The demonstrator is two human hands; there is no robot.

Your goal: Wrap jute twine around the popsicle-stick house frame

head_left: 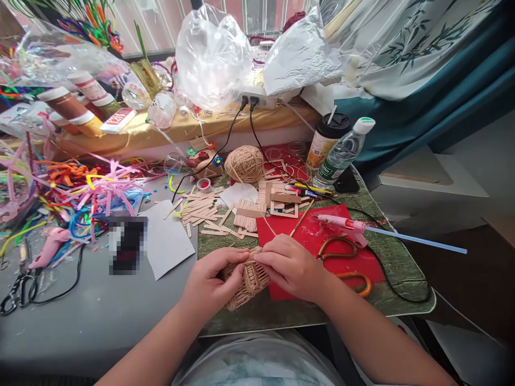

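Hands [295,268] on twine-wrapped piece [248,283], scissors [337,255] and red sheet [284,222] alongside.

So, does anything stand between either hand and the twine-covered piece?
Nothing visible does: the left hand grips the twine-covered piece, and the right hand pinches at its upper edge. The orange-handled scissors lie off to the right, not between.

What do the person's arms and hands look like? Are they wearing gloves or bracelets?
No gloves! The left hand and right hand are bare, with no rings, bracelets or watch showing. The left forearm and right forearm are bare too; no sleeves show. Below, you can see pale grey clothing with faint blue-green patches.
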